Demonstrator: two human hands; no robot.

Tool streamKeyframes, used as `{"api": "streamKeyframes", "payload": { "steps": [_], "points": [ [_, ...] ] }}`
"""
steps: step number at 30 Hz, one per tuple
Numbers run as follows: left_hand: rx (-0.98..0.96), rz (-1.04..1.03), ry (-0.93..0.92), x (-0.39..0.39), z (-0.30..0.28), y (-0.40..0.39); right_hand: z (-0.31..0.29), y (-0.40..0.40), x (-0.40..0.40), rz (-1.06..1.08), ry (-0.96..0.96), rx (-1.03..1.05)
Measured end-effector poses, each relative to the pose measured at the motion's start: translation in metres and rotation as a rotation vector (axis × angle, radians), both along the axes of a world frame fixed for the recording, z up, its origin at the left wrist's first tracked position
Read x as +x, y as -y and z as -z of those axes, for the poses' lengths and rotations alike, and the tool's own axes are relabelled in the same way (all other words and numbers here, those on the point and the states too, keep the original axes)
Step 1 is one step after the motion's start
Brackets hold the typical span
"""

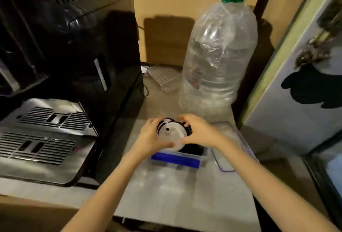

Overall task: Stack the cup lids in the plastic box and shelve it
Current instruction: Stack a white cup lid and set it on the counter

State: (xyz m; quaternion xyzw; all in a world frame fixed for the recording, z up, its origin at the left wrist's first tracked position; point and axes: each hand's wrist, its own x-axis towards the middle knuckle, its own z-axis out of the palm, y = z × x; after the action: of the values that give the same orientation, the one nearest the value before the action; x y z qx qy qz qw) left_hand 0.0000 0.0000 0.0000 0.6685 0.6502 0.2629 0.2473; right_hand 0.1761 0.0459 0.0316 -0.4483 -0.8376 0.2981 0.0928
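Observation:
A stack of round cup lids [171, 133], white on top with black ones beneath, is held just over the open clear plastic box [177, 160] with a blue band on its front. My left hand [149, 139] grips the stack's left side and my right hand [199, 131] grips its right side. The box's clear lid [231, 148] lies flat on the counter right of the box. The box's inside is mostly hidden by the lids and my hands.
A black coffee machine [64, 65] with a metal drip tray [42, 135] fills the left. A large clear water bottle [218, 61] with a green cap stands behind the box. A white door [296, 102] is at the right. The grey counter [175, 194] ends near me.

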Motion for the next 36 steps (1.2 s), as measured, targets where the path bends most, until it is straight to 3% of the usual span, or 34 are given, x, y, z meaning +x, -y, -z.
{"api": "streamKeyframes", "payload": {
  "steps": [11,18,21,31,36],
  "points": [
    [0.098,-0.223,0.062,0.014,0.041,0.012,0.049,0.011,-0.013,0.232,-0.140,0.051],
    [0.252,-0.287,0.155,0.016,0.023,0.015,0.027,0.014,-0.013,0.323,-0.389,0.100],
    [0.283,-0.270,0.195,0.013,0.011,0.029,0.017,0.030,-0.009,0.345,-0.523,-0.016],
    [0.028,-0.286,0.137,-0.004,0.057,0.110,0.073,0.076,-0.010,0.341,-0.439,-0.354],
    [-0.080,-0.322,0.048,-0.002,0.074,0.111,0.094,0.084,-0.017,0.362,-0.391,-0.353]
  ]
}}
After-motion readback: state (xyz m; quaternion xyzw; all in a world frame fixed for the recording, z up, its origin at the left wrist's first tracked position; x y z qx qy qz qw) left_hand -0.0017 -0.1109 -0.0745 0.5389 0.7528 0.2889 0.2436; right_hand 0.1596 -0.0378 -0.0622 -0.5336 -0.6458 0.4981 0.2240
